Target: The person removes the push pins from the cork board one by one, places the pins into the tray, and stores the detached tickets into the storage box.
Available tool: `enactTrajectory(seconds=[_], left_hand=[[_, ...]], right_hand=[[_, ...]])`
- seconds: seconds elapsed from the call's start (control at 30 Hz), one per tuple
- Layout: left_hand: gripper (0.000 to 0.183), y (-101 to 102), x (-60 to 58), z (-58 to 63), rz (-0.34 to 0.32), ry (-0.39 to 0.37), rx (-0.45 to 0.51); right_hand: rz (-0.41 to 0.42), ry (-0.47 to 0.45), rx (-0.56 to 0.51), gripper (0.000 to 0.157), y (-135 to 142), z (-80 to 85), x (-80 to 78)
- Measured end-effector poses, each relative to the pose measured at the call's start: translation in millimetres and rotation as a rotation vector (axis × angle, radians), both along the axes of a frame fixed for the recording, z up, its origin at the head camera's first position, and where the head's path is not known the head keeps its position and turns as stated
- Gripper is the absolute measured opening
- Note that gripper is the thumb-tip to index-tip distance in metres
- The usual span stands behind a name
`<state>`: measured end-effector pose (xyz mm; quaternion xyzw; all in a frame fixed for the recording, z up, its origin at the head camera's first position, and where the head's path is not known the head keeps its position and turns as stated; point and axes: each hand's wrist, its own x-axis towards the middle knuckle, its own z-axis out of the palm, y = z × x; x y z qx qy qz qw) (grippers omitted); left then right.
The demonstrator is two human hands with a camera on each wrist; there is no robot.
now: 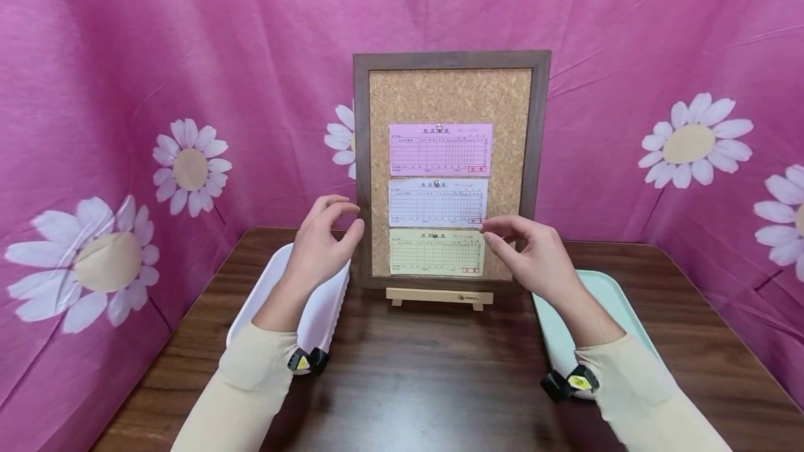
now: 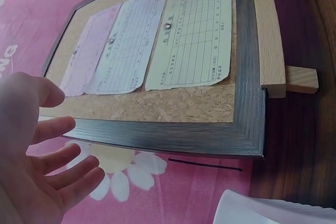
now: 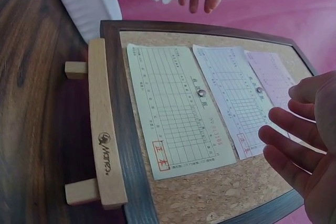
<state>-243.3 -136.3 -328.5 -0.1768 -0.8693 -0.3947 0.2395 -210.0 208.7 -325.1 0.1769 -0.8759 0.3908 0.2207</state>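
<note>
A framed cork board (image 1: 449, 93) stands upright on a small wooden easel (image 1: 427, 295). Three printed slips are pinned one above another: a pink slip (image 1: 414, 153), a white slip (image 1: 411, 204) and a pale green slip (image 1: 411, 255). A round silver pin (image 3: 201, 93) sits in the top middle of the green one, with similar pins on the others. My left hand (image 1: 323, 239) hovers by the board's left edge, fingers loosely bent, holding nothing. Close in front of the lower right of the slips is my right hand (image 1: 534, 253), also empty; whether its fingertips touch the white slip I cannot tell.
On the dark wooden table (image 1: 402, 382), a white tray (image 1: 266, 281) lies beneath my left forearm and a mint green tray (image 1: 618, 295) beneath my right one. Behind the board hangs a pink cloth (image 1: 289, 19) printed with daisies.
</note>
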Motion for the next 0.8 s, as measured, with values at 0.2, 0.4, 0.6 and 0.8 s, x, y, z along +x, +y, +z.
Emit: enactTrajectory(seconds=[0.2,0.4,0.6,0.8], left_hand=[[0.033,0,-10.0,1.0,-0.051,-0.049,0.110],[0.031,3,-19.2,2.6,-0.083,-0.087,0.197],[0.030,5,-24.1,3.1,-0.091,-0.119,0.258],[0.032,9,-29.3,3.0,-0.140,-0.158,0.325]], right_hand=[[0.006,0.012,0.015,0.016,0,7.9,-5.9],[0.005,0.022,0.009,0.016,-4,14.5,-12.6],[0.004,-0.005,-0.013,0.018,-9,20.0,-16.5],[0.002,0.006,-0.013,0.018,-12,24.5,-21.8]])
